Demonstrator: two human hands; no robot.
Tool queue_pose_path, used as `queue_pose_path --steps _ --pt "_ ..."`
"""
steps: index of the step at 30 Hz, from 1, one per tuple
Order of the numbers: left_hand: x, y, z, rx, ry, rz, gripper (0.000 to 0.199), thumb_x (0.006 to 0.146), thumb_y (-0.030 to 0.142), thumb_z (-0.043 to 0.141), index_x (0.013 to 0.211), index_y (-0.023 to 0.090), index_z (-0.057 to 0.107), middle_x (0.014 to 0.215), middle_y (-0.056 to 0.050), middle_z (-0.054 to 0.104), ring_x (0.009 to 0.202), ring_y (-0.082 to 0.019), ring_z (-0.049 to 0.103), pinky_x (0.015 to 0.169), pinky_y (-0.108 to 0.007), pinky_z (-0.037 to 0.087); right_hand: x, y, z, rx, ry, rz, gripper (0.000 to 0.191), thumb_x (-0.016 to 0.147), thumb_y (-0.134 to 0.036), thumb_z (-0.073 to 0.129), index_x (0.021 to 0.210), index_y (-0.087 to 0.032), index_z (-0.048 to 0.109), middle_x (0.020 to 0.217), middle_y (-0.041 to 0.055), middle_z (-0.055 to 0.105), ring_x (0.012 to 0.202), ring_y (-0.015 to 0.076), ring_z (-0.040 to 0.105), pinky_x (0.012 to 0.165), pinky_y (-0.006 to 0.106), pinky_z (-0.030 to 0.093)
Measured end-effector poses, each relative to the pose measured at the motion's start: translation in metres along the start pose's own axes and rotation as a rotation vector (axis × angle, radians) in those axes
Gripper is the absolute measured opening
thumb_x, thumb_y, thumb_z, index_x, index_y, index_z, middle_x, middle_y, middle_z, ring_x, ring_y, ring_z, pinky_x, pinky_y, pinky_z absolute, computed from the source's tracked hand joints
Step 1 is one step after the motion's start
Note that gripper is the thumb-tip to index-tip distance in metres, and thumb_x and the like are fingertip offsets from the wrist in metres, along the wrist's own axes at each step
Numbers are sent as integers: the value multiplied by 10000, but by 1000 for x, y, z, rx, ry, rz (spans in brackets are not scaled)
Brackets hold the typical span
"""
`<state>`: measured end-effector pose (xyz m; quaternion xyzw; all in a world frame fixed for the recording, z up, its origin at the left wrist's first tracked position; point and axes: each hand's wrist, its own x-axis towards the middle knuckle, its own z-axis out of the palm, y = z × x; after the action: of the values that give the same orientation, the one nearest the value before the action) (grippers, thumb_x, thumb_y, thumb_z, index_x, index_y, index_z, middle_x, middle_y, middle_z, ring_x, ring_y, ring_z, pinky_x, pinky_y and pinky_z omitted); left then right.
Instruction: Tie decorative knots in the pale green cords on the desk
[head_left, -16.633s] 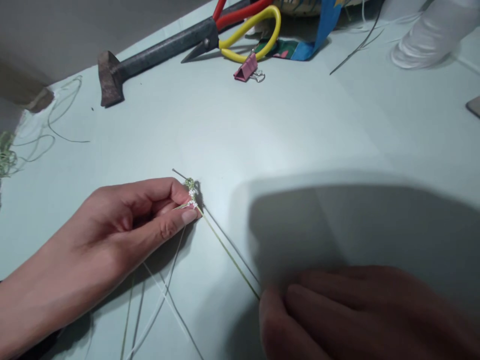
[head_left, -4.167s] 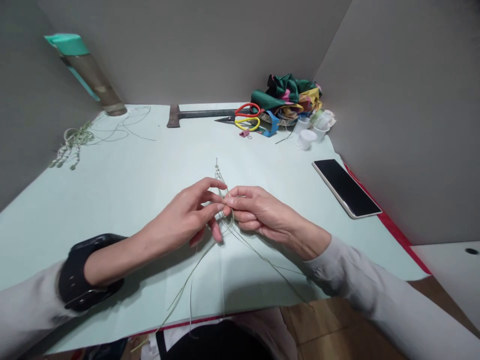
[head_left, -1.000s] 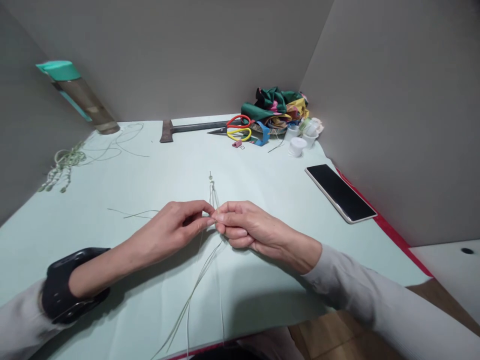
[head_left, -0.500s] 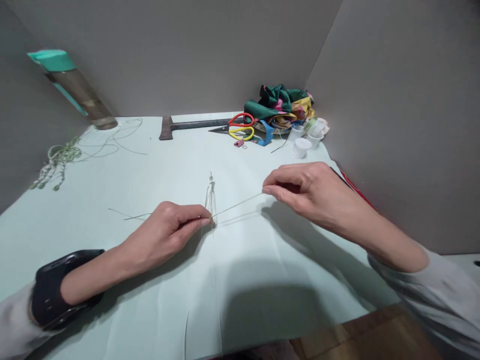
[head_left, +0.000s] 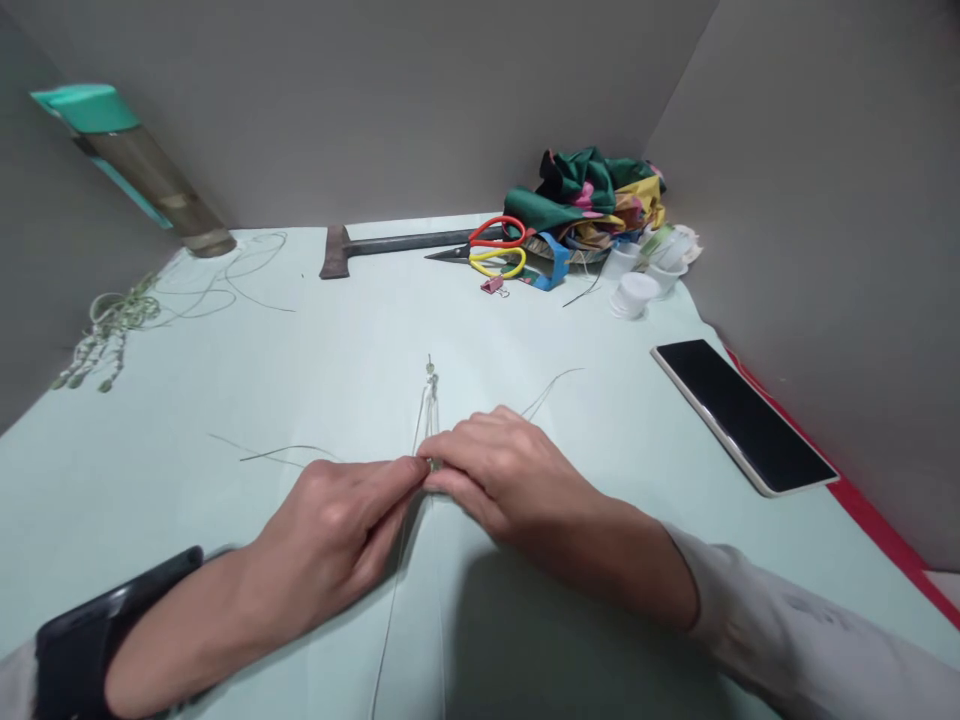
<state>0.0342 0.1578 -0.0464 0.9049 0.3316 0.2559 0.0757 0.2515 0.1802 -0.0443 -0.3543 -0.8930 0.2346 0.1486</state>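
Observation:
Thin pale cords (head_left: 425, 418) hang together from a small greenish bead (head_left: 430, 368) on the pale tabletop, in front of me. At their lower end my left hand (head_left: 341, 515) pinches the cords between thumb and forefinger. My right hand (head_left: 506, 475) meets it there, thumb and fingertips closed on the same cords. The exact spot they grip is mostly covered by the fingertips. Loose cord ends stick out left of my left hand and beyond my right hand, and two strands trail toward me.
At the back lie a hammer-like tool (head_left: 337, 252), scissors (head_left: 499, 248), a pink binder clip (head_left: 493, 285), bunched colourful cloth (head_left: 589, 190) and white plastic pots (head_left: 632, 296). A bottle (head_left: 150, 180) and knotted green cords (head_left: 112, 320) are left; a phone (head_left: 742, 415) lies right.
My right hand has come down and left from holding a strand stretched out to the right, and now touches my left fingertips. The phone has come into view as the camera shifted.

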Motion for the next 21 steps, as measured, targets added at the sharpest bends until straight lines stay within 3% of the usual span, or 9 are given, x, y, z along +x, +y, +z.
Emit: queue_pose_path --steps 8,11,16,21 --pt "3 0 -3 27 -17 23 284 1158 150 316 1038 212 567 703 19 747 497 -136 706 481 -258 508 4 23 10 218 82 -118 297 1139 -251 562 854 -195 627 812 -21 675 788 148 578 805 321 431" --pt "3 -3 -5 3 -25 14 278 1160 153 301 1045 221 544 724 6 781 537 -134 749 494 -231 537 0 24 6 277 118 -155 247 1100 -127 567 877 -202 641 786 -41 635 760 136 560 800 318 421" --pt "2 -5 -4 -10 -27 2 255 1181 188 329 1177 197 584 864 -17 858 627 -122 811 582 -200 594 -4 24 5 277 155 -183 265 1051 -24 509 887 -178 651 784 -35 623 737 122 529 776 314 416" --pt "3 -7 -1 -115 -34 10 223 1174 165 368 1164 202 587 812 9 817 580 -90 755 561 -177 561 -6 22 9 205 172 -174 278 1067 -54 530 842 -168 645 770 -30 605 716 123 517 759 322 428"
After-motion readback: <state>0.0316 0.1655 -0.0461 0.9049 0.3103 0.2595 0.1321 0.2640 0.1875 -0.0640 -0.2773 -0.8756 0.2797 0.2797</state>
